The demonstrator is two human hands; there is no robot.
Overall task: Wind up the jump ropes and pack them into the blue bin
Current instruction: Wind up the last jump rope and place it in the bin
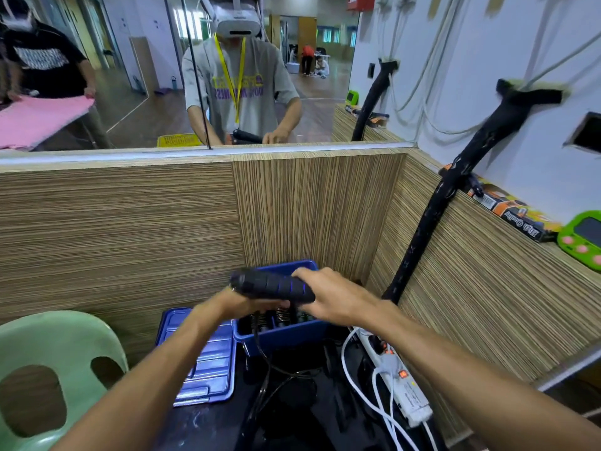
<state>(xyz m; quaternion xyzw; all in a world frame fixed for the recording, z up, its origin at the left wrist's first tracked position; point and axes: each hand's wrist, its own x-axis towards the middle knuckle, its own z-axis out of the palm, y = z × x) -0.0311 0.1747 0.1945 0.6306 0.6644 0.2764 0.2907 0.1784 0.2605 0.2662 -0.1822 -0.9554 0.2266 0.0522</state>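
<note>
Far left of the hands, low down: a pale green plastic chair (48, 362), its back with two rounded cut-outs. Just left of and beneath the left forearm: a blue lid (208, 369), flat on the dark floor, beside the blue bin (279, 333).

Left hand (247, 304): curled under the near end of the black jump rope handles (273, 286), gripping from below, the black rope cord (260, 349) trailing down from that hand past the bin's front wall to a loose tangle on the floor. Handles held level, straight above the open bin. Right hand (328, 297): wrapped over the right end of the same handles, fingers closed around them. Inside the bin, directly below both hands: more dark handles with ribbed grips, upright in a row; number impossible to tell.

Right of the right forearm: a white power strip (400, 382) with lit red switches and white cables. Further right: a black padded pole (432, 219) leaning along the wood-grain partition. Far right, up on the ledge: an orange and black box (514, 216) and a green toy-like device (582, 239).
</note>
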